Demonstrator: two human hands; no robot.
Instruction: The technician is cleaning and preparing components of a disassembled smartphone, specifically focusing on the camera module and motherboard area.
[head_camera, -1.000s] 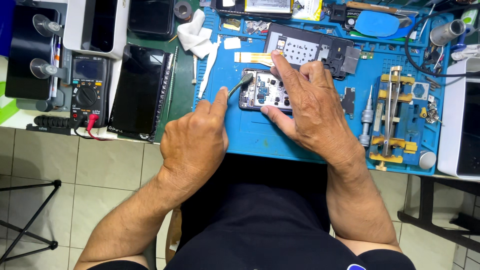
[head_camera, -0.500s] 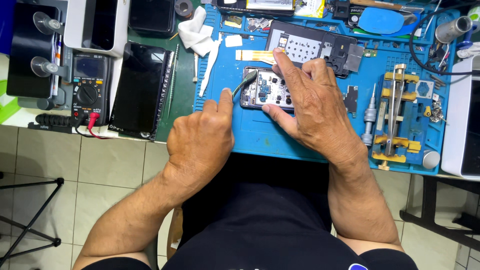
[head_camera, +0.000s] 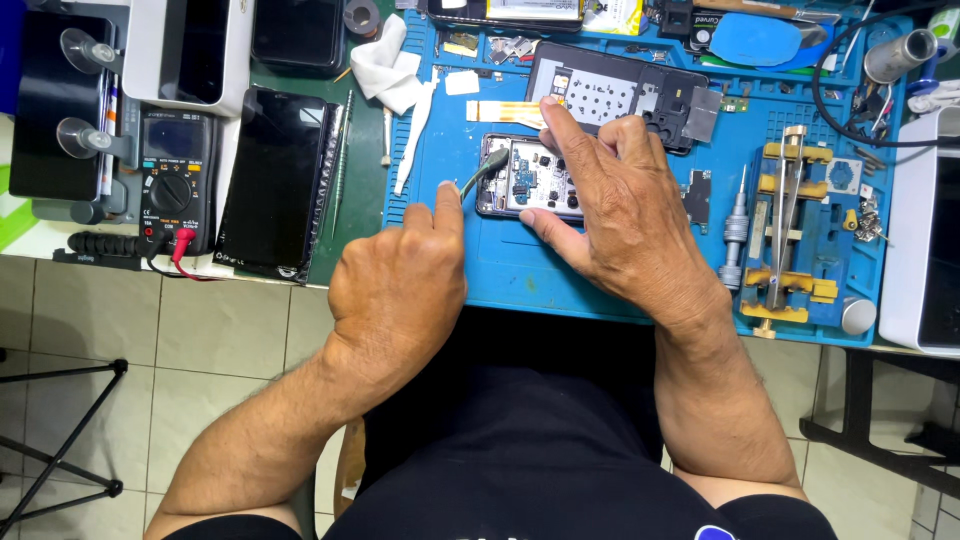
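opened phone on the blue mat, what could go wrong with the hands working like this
1. The left hand holds a thin tool tip at the opened phone; a slip might scratch the bare board parts.
2. The right hand pins only one side, so the phone may pivot on the blue mat.
3. The orange flex cable lies near the fingers and could snag.

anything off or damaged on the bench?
Nothing spilled or visibly broken. The opened phone lies board-up on the blue silicone work mat, pinned by the right hand; the left hand holds curved metal tweezers at its edge.
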